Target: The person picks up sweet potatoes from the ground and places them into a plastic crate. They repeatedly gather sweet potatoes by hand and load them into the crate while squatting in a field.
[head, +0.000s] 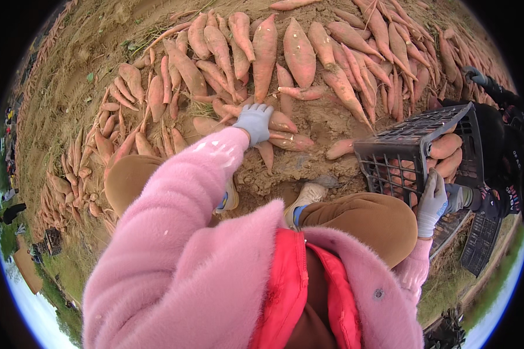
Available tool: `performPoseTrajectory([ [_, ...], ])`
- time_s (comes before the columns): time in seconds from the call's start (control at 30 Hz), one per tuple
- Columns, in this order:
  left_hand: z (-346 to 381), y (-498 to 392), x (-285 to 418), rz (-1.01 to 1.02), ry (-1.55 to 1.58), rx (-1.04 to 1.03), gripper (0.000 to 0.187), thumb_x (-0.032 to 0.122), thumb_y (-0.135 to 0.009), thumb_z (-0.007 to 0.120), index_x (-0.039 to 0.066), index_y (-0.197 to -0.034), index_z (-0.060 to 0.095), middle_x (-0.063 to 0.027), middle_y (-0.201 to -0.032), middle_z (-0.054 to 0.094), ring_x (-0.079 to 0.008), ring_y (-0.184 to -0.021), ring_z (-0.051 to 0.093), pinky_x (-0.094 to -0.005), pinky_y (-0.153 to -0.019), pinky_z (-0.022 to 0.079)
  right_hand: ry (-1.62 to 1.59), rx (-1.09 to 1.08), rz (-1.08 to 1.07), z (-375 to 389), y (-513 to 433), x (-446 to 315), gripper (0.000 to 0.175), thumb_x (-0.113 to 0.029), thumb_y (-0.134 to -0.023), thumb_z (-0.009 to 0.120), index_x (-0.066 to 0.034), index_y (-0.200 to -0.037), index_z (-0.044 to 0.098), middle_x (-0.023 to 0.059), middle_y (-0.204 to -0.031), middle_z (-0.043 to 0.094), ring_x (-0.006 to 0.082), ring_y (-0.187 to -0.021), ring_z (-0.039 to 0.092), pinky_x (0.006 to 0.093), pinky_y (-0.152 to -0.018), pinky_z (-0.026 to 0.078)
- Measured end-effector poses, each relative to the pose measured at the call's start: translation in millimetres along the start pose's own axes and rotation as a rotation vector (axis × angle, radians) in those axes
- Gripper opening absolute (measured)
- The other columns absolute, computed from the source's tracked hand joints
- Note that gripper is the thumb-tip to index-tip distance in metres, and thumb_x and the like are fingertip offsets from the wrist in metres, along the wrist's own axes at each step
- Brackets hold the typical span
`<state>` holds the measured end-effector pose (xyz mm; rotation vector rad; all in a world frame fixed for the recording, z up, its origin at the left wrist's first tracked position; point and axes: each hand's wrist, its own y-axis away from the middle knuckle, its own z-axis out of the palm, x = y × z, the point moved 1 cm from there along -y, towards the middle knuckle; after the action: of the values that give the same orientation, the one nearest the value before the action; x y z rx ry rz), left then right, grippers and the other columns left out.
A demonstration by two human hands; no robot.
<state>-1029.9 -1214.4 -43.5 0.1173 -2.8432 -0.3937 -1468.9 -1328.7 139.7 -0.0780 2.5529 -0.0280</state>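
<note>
My left hand (254, 123), in a grey work glove, lies back-up on a small heap of sweet potatoes. One sweet potato (282, 122) sticks out to the right from beside the palm, and another (292, 141) lies just below it. Its fingertips bend down out of sight, so their grip is hidden. At the right, my right hand (432, 203), gloved alike, is shut on the rim of a black plastic crate (391, 150). The crate is tilted, with several sweet potatoes (446, 146) inside.
A co-worker's gloved hand (458, 197) is close beside my right hand; another gloved hand (476, 75) is farther up. Rows of sweet potatoes (299, 52) spread over the soil ahead and leftward. Another black crate (481, 242) lies at lower right. My knees (362, 222) flank the dirt.
</note>
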Motion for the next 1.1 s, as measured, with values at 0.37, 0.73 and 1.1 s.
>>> performPoseTrajectory([
  [0.37,-9.3,-17.8,-47.9,-0.349,0.194,-0.495,0.055,0.028,-0.069,0.076,0.002,-0.116,0.065,-0.0179,-0.127,0.06,-0.03,-0.113,0.061,-0.0405,-0.092,0.052,-0.029,-0.03,0.007,-0.8,-4.3,1.6,0.034,-0.026,-0.101,0.05,0.0033,-0.11,0.065,0.006,-0.088,0.068,0.01,-0.075,0.054,0.0269,-0.068,0.045],
  [0.73,-34.2,50.5,-66.0,-0.442,1.898,-0.467,0.036,0.034,-0.101,0.046,0.004,-0.111,0.062,-0.0069,-0.073,0.061,-0.0158,-0.048,0.051,-0.0257,-0.04,0.035,-0.049,-0.022,-0.04,4.1,-10.3,12.0,0.033,-0.024,-0.1,0.051,0.0052,-0.11,0.063,0.008,-0.085,0.067,0.0096,-0.073,0.055,0.0258,-0.065,0.045],
  [1.1,-17.2,67.5,-119.3,-1.109,1.09,0.087,0.026,0.022,-0.089,0.056,-0.002,-0.093,0.066,-0.0115,-0.077,0.067,-0.0211,-0.06,0.062,-0.0342,-0.052,0.048,-0.033,0.015,-0.094,2.4,-4.9,12.3,0.031,-0.026,-0.099,0.051,-0.0011,-0.11,0.067,0.0098,-0.089,0.069,0.0133,-0.073,0.059,0.0283,-0.067,0.048],
])
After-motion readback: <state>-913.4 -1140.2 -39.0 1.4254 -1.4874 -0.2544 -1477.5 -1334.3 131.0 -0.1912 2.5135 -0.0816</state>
